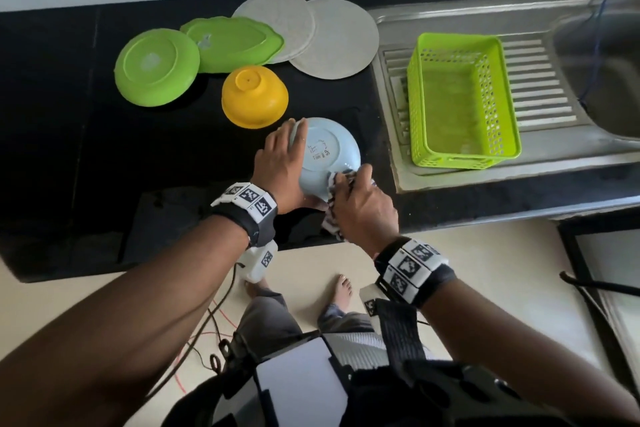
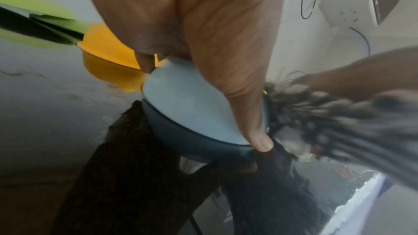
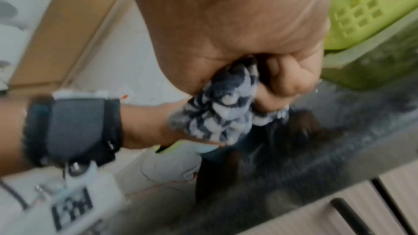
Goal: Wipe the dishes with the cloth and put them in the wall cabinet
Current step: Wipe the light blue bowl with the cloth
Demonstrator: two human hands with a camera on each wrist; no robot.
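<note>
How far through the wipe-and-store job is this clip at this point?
Early. Done: nothing visibly stored; no cabinet shows, and the green basket sits on the drainer with no dishes. In hand: the left hand holds the pale blue bowl base-up while the right hand rubs it with the patterned cloth. Left: the yellow bowl, two green dishes and two grey plates wait on the counter.
</note>
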